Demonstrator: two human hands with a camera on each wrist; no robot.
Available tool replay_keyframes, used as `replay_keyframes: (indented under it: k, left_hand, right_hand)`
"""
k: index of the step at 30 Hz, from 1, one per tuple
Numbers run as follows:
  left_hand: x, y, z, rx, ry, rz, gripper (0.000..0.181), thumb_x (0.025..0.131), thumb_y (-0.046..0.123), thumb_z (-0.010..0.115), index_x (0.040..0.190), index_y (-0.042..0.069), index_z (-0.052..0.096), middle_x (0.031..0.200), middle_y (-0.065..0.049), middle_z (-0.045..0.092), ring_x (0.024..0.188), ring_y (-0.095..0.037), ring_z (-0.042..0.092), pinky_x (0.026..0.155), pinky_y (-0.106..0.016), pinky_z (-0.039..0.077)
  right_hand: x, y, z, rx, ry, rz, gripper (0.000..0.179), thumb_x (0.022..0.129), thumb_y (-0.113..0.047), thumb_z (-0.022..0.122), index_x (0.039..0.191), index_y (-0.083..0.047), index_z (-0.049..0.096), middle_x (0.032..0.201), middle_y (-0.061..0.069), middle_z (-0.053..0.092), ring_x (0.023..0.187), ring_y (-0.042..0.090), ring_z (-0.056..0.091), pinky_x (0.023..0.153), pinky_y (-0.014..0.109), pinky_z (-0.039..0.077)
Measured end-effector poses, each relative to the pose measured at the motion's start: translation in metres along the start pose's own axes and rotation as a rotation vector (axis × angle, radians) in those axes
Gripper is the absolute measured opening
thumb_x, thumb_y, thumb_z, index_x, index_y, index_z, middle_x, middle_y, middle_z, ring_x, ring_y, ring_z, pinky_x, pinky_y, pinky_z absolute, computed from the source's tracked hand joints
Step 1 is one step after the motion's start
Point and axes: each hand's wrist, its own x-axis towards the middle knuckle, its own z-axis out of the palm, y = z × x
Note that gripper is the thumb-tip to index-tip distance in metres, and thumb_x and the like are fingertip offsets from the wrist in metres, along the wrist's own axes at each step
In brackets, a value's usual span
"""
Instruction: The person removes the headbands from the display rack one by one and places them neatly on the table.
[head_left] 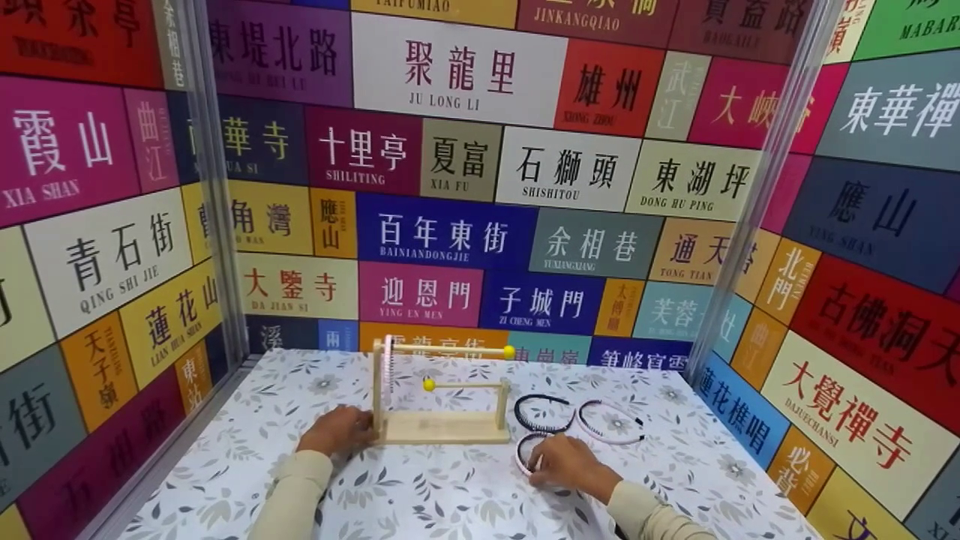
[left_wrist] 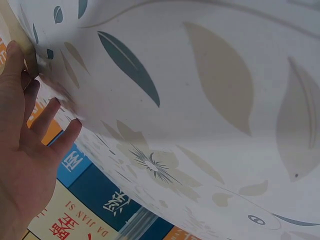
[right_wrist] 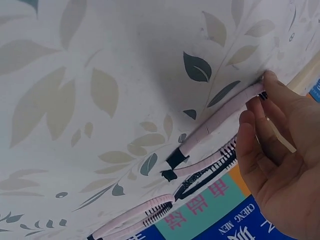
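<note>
On the table stands a wooden rack (head_left: 442,429) with two horizontal rods, each tipped with a yellow ball. A pinkish headband (head_left: 388,367) hangs on the upper rod by the left post. My left hand (head_left: 337,430) is at that post; in the left wrist view, thumb and index finger pinch the rack's wooden edge (left_wrist: 22,42) while the other fingers stay extended. To the right of the rack, my right hand (head_left: 571,466) pinches a pale pink headband (right_wrist: 220,117) with dark ends between thumb and fingers. It lies at table level, its far part hidden by the hand.
A black headband (head_left: 517,415) and another pale pink toothed headband (head_left: 630,439) lie behind the right hand, close together. The table has a leaf-patterned cloth (head_left: 450,495). Walls with colourful sign panels (head_left: 446,232) enclose the back and both sides.
</note>
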Motion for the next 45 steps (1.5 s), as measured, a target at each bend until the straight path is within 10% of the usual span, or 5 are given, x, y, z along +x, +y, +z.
replay_keyframes:
  k: [22, 45]
  left_hand:
    - [-0.005, 0.001, -0.003, -0.019, 0.004, -0.044, 0.039, 0.098, 0.029, 0.073, 0.133, 0.012, 0.071, 0.123, -0.009, 0.072, 0.116, -0.034, 0.066, 0.103, -0.057, 0.051]
    - [0.000, 0.002, -0.001, -0.059, -0.030, -0.124, 0.045, 0.095, 0.029, 0.076, 0.135, 0.012, 0.069, 0.129, -0.010, 0.070, 0.123, -0.035, 0.062, 0.109, -0.060, 0.046]
  right_hand:
    - [0.041, -0.011, -0.045, 0.033, 0.140, 0.155, 0.037, 0.090, -0.034, 0.083, 0.116, -0.008, 0.078, 0.097, 0.009, 0.079, 0.080, 0.019, 0.074, 0.067, 0.040, 0.063]
    - [0.106, -0.066, -0.054, 0.062, 0.194, 0.018, 0.039, 0.091, -0.036, 0.081, 0.117, -0.007, 0.078, 0.103, 0.012, 0.079, 0.088, 0.023, 0.077, 0.074, 0.042, 0.064]
